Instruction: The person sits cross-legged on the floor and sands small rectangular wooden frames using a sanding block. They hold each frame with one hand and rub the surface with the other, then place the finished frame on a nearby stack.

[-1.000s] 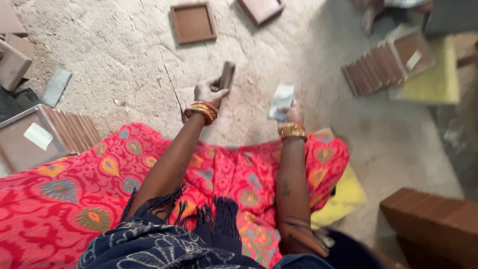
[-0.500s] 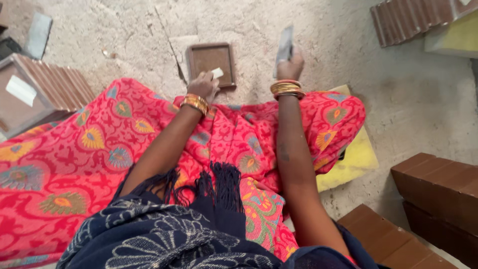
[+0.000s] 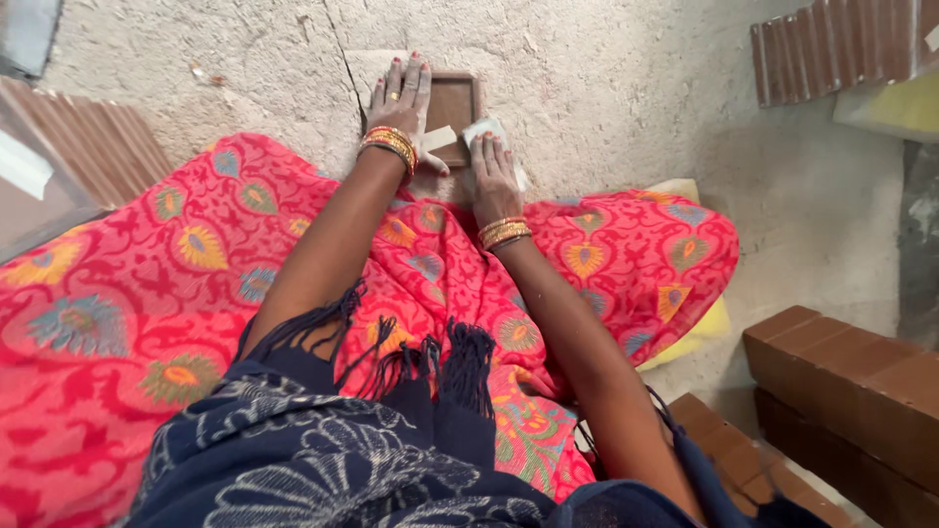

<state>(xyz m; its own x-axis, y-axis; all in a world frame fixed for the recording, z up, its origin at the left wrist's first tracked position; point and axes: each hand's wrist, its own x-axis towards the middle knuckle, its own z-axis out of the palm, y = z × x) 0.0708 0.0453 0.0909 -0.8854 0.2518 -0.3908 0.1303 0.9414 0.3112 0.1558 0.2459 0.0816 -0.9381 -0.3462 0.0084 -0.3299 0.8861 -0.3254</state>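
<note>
A small brown square tray (image 3: 455, 103) with a raised rim lies flat on the rough concrete floor, just past my knees. My left hand (image 3: 399, 98) rests flat on its left edge with fingers spread, pinning it down; the thumb touches a pale tag (image 3: 438, 139) on the tray. My right hand (image 3: 494, 174) presses a pale folded sheet (image 3: 486, 129) against the tray's lower right corner. Both wrists wear gold bangles. A red patterned cloth (image 3: 196, 264) covers my lap.
Rows of brown trays stand on edge at the top right (image 3: 831, 49) and far left (image 3: 93, 147). Stacked brown blocks (image 3: 841, 367) sit at the lower right. A yellow pad (image 3: 885, 108) lies by the right rows. A crack (image 3: 337, 49) runs through the floor.
My left hand has set the brown tray down on the floor and now lies flat on it. My right hand has come down with the pale sheet onto the tray's corner.
</note>
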